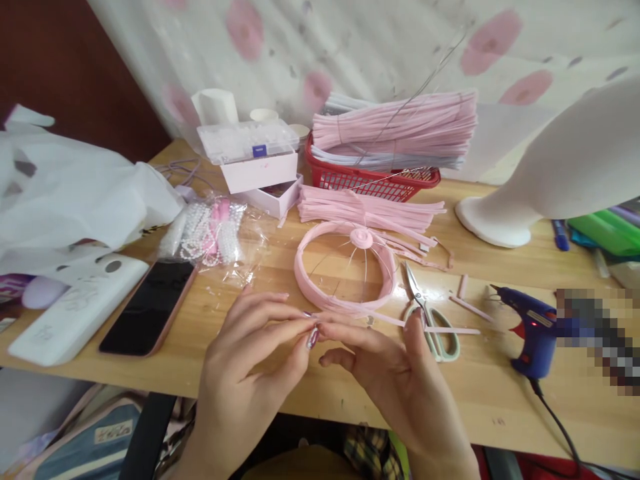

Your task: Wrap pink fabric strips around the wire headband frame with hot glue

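My left hand (250,360) has its thumb and fingers brought together at the index fingertip of my right hand. What lies in that pinch, if anything, is too small to make out. My right hand (395,373) holds nothing visible, with thumb and fingers spread. Just beyond both hands lies a pink ring (305,273) made of fuzzy stems, with a coiled pink rosette (361,237) on thin wires at its far side. Scissors (440,333) with pale green handles rest behind my right hand, a pink strip (455,331) across them.
A blue glue gun (535,327) lies at right, its cord running to the front edge. Pink stem bundles (370,208) lie before a red basket (360,183). At left are a phone (150,307), a white case (80,310) and bagged pearl beads (200,230). A white mannequin form (545,160) stands right.
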Motion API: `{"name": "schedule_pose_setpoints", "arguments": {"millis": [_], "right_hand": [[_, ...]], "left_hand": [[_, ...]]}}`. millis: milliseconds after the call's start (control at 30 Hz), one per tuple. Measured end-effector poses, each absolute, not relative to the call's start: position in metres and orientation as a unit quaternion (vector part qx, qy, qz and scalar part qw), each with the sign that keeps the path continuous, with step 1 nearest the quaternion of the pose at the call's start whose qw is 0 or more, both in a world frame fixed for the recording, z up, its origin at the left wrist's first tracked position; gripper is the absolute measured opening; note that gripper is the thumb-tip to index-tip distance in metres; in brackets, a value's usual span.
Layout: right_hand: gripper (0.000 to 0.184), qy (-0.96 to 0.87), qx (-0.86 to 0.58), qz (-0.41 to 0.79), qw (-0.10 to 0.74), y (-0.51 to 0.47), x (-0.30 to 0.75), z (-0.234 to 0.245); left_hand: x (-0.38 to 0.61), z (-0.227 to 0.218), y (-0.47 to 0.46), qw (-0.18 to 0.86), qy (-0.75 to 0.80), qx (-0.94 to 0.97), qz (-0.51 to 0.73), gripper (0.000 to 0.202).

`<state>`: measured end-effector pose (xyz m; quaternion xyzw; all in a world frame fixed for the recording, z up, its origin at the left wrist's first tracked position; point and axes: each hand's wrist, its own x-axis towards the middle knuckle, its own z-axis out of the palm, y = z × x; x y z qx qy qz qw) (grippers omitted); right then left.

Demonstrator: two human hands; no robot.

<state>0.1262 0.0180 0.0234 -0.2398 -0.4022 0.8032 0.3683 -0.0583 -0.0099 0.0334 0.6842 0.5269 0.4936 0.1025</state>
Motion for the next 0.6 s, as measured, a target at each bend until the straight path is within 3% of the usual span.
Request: {"name": "schedule_pose_setpoints", "arguments": {"millis": [367,600], "right_hand": [[0.077,-0.516,-0.299,0.716,0.364,0.0125,0.1249,0.0203],[0.080,-0.426,-0.239,0.797,0.355,0.0090,0.1207,0.0194]], "left_hand": [[-0.0511,0.0291,-0.0122,0.009,0.541,0.678,0.498,0.023],[-0.0532,0.0284,-0.0119,-0.002,0.549,0.663,0.509,0.020]]}}
